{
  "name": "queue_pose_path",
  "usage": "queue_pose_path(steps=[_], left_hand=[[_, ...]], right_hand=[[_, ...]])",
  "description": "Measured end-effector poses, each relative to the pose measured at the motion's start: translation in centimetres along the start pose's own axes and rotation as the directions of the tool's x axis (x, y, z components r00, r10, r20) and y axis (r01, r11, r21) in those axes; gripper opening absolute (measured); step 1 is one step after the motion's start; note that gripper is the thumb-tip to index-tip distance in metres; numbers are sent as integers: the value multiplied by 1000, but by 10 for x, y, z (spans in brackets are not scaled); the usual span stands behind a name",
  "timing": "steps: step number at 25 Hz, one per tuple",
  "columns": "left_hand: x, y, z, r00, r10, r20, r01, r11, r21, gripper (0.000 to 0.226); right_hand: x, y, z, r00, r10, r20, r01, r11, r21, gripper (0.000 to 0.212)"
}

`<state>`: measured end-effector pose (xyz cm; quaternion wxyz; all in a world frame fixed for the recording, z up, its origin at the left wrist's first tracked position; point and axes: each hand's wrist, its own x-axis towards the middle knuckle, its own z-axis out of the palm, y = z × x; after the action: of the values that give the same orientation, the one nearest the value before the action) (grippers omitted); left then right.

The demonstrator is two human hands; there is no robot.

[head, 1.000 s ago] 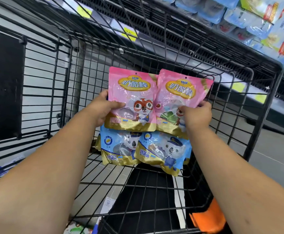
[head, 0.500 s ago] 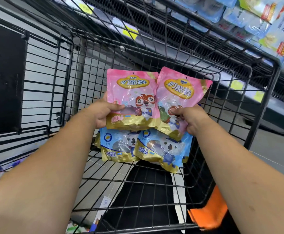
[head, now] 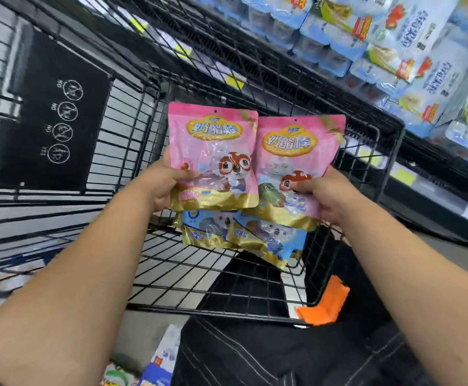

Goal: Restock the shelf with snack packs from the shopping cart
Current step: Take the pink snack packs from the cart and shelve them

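Writing on the pink packs reads 奶酪棒 in yellow ovals, with a red-and-white cartoon animal below; a small blue logo above the oval is too fine for me to read. My left hand [head: 163,183] pinches the left pink pack [head: 213,151] at its lower left edge, thumb across the front, the other fingers hidden behind it. My right hand [head: 326,196] grips the right pink pack [head: 297,162] at its lower right, thumb pressed on the cartoon face, fingers curled behind. The two packs overlap slightly between my thumbs.

Just under my fingers two blue packs [head: 244,232] hang half covered by the pink ones; their gold bottom strips carry writing I cannot make out, and I cannot tell whether I hold them too or what they rest on. All four packs are above the wire floor of the shopping cart [head: 205,280].

Beyond my left fingers, a black panel [head: 52,118] on the cart shows four round pictograms marked NO, NO, NO and YES. Past my right fingers, the shelf [head: 394,51] carries blue and white packages with blurred Chinese print, and yellow price tags [head: 234,82] run along its edge.

Compared with half a second ago, the pink packs sit higher and the shelf goods fill far more of the view. An orange scrap [head: 324,305] lies near my right forearm, what it belongs to unclear.
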<state>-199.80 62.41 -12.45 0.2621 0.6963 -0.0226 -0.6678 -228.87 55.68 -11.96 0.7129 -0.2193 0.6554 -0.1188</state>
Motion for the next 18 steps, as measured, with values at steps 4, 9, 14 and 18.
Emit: queue_pose_path(steps=[4, 9, 14, 18], left_hand=[[-58, 12, -3, 995, 98, 26, -97, 995, -25, 75], [-123, 21, 15, 964, 254, 83, -253, 967, -23, 71], [-189, 35, 55, 929, 351, 121, -348, 937, -45, 72], [-222, 33, 99, 889, 433, 145, -430, 901, -57, 73]], right_hand=[[-44, -30, -12, 995, -58, 80, 66, 992, -107, 35], [-101, -62, -37, 978, -128, 163, 139, 989, -59, 40], [-151, -93, -82, 947, -217, 235, 230, 973, -29, 43], [-182, -107, -122, 925, -286, 252, 288, 957, 31, 48]])
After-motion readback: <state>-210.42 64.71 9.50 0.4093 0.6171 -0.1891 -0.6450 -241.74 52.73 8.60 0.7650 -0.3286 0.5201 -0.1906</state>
